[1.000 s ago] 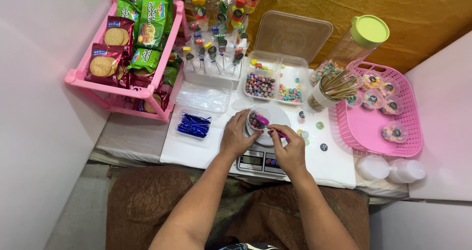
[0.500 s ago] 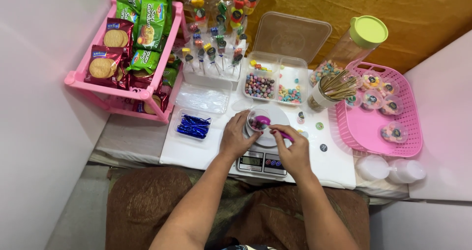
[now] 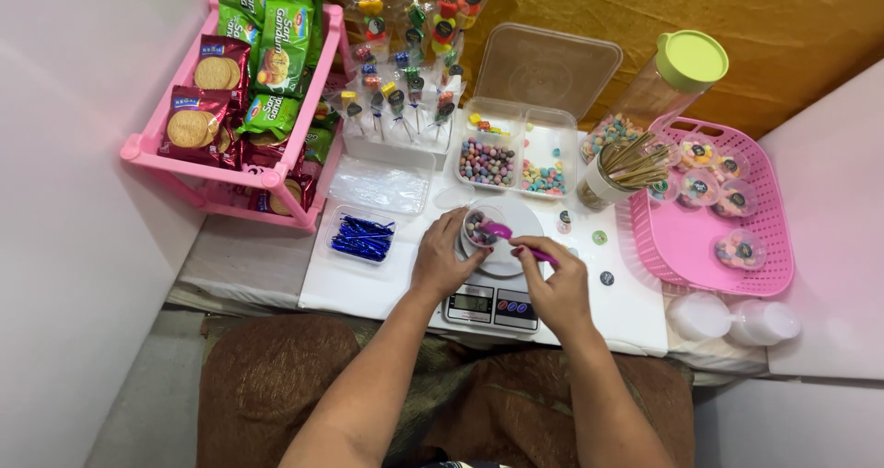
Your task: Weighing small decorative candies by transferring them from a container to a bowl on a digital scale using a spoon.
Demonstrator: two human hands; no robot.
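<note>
Now we fill the small cup (image 3: 479, 228) on the scale (image 3: 488, 293): our left hand (image 3: 447, 258) clamps it, our right hand (image 3: 552, 284) grips the purple spoon (image 3: 516, 240) over it. Next, we judge, tip gently.

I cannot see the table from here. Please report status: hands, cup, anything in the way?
Left hand holds small cup on kitchen scale. Right hand holds purple spoon, tip at cup. Nothing blocking.
</note>
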